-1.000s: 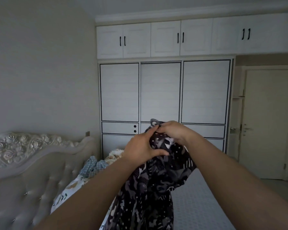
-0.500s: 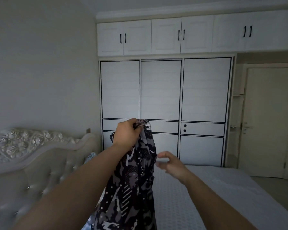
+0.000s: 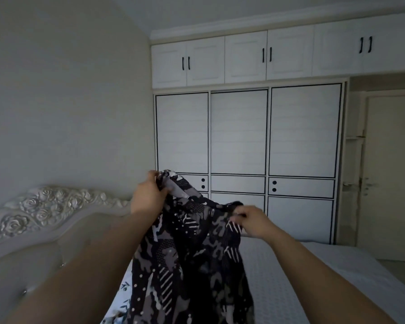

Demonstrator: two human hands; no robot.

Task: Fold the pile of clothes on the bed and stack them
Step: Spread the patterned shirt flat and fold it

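White wardrobe (image 3: 243,136) fills the far wall behind a bed (image 3: 313,277). Above the bed's left edge, the left hand (image 3: 147,197) grips a dark patterned garment (image 3: 192,253) by its top; the right hand (image 3: 255,222) pinches the same hem, lower, fingers curled around cloth.

The garment (image 3: 192,253) at lower centre is black with grey camouflage-like blotches, white dots and white stripes. Behind it the wardrobe (image 3: 243,136) is white with thin black outlines and black handles. At lower left, the headboard (image 3: 45,220) is pale grey with carved roses, beside a leaf-printed sheet (image 3: 123,291).
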